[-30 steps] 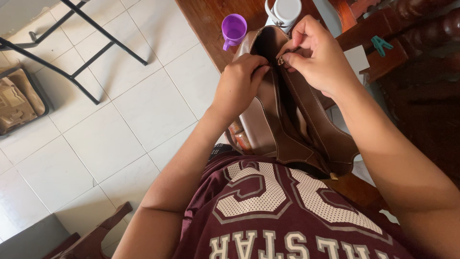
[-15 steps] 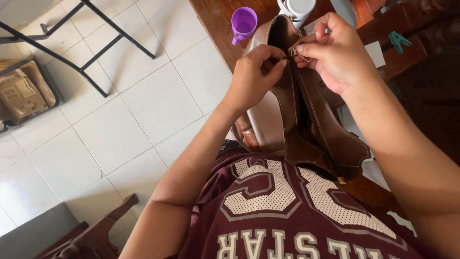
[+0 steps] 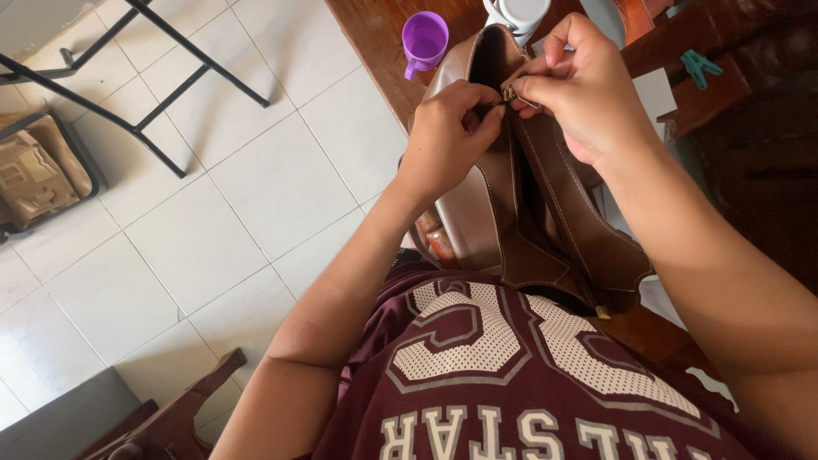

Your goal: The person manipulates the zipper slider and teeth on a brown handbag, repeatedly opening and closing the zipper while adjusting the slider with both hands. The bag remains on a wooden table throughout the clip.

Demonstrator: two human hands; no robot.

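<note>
The brown leather bag [image 3: 511, 213] stands at twelve o'clock on the counter [image 3: 375, 34]. The left hand [image 3: 443, 136] pinches its rim; the right hand [image 3: 579, 94] pinches the small zipper pull [image 3: 509, 92]. The leather looks supple and light, best held at the stitched rim.

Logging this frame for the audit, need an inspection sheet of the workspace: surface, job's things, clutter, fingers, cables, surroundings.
Surface: brown wooden table, only partly in view.
Job's things: brown leather bag standing open-topped at the table edge; small metal zip pull at its top.
Clutter: purple cup, white lidded container, teal clip.
Fingers: left hand grips the bag's top edge; right hand pinches the zip pull.
Cables: nothing seen.
Surroundings: white tiled floor, black folding frame, tan bag in a tray.
</note>
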